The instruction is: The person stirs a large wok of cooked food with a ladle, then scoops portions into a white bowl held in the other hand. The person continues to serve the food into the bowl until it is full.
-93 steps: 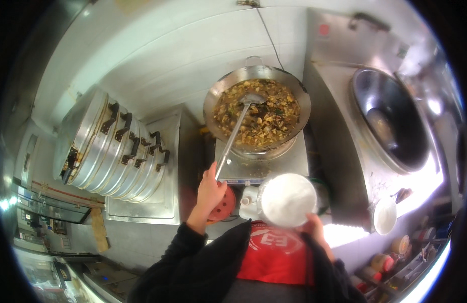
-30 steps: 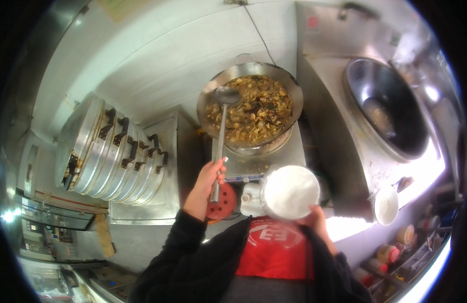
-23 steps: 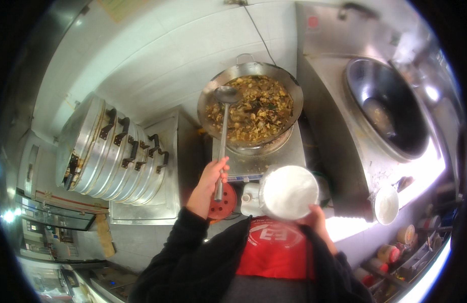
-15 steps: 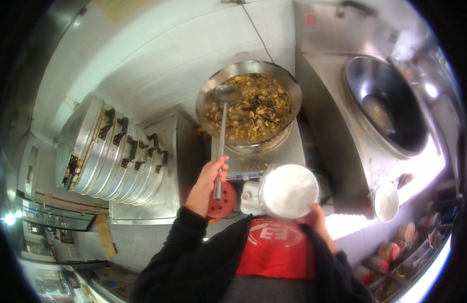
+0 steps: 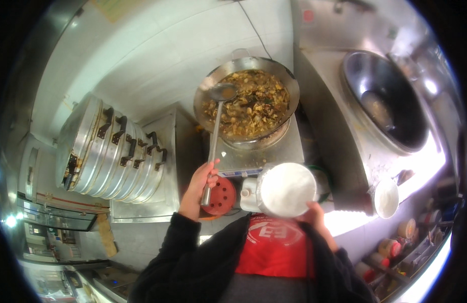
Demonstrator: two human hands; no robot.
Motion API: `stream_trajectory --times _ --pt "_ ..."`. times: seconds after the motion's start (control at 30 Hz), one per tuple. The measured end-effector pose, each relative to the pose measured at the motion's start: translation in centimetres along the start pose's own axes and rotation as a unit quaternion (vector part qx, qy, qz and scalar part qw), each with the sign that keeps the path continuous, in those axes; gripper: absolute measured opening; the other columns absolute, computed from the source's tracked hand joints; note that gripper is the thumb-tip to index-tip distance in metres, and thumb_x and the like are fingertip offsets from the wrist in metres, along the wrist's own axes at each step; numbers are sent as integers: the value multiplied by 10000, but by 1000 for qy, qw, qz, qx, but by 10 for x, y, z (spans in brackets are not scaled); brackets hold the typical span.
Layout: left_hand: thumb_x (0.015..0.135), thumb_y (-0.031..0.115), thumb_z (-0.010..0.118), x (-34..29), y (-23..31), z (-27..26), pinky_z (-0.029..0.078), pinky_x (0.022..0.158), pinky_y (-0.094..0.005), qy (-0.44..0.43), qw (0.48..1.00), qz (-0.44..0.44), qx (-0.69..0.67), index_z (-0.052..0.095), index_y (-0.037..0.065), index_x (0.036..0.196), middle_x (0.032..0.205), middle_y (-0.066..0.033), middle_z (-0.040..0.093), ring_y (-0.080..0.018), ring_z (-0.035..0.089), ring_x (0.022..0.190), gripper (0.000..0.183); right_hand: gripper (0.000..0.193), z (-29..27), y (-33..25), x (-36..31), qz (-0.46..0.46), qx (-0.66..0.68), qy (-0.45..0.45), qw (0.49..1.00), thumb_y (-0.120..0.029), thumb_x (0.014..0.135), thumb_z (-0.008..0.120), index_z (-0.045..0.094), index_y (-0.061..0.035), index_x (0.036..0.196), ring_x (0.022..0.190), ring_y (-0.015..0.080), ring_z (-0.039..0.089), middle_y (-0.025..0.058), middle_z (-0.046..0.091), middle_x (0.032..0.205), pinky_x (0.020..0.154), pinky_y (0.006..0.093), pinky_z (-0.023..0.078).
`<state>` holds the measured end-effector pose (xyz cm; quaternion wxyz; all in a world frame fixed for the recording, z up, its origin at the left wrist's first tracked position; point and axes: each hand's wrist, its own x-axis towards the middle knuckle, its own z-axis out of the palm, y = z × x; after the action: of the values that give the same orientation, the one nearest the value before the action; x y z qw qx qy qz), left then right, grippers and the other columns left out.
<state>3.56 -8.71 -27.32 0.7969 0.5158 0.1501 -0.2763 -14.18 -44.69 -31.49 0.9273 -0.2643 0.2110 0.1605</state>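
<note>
My left hand (image 5: 200,182) is closed around the handle of a long metal ladle (image 5: 217,126). The ladle's bowl, with some brown liquid in it, sits at the left side of a large wok (image 5: 207,81). That wok holds a chopped, brownish stew (image 5: 253,103) with yellow and dark pieces in broth. With my right hand (image 5: 314,214) I grip the lower right rim of a round white bowl (image 5: 288,190), held in front of my red apron. The fingers under the bowl are hidden. The bowl's inside looks plain white, washed out by light.
The wok rests on a metal stove (image 5: 281,156). At left, stacked aluminium steamers (image 5: 112,156) with black handles lean on a steel counter (image 5: 142,212). A dark wok (image 5: 390,103) and a white bowl (image 5: 386,199) are at right. Below the ladle handle lies a red perforated disc (image 5: 221,198).
My left hand has shifted left and slightly down, and the ladle's bowl has moved left towards the wok's rim. The white bowl in my right hand has barely moved.
</note>
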Motion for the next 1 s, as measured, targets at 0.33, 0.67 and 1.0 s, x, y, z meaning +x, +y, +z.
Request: stream_trajectory --times 0.33,0.67,1.0 --pt "1011 225 525 -51 1 4 354 427 -213 90 974 41 205 510 64 1239 766 18 493 -51 413 497 279 679 -10 1 5 18 23 10 1000 -297 864 573 369 -2 1441 1217 335 544 202 527 1367 1034 422 443" --pt "996 204 541 -46 -10 4 396 408 -236 190 935 92 285 508 36 1222 746 -3 516 -67 465 498 284 618 -4 -2 2 17 74 10 997 -223 863 621 410 27 1387 1149 329 585 201 574 1296 968 399 506" --pt "1015 198 519 -48 -9 16 333 457 -199 72 992 27 102 527 60 1275 765 32 471 -39 396 531 294 617 -12 -3 10 22 70 3 997 -214 850 630 425 11 1387 1112 299 596 173 579 1284 910 365 514"
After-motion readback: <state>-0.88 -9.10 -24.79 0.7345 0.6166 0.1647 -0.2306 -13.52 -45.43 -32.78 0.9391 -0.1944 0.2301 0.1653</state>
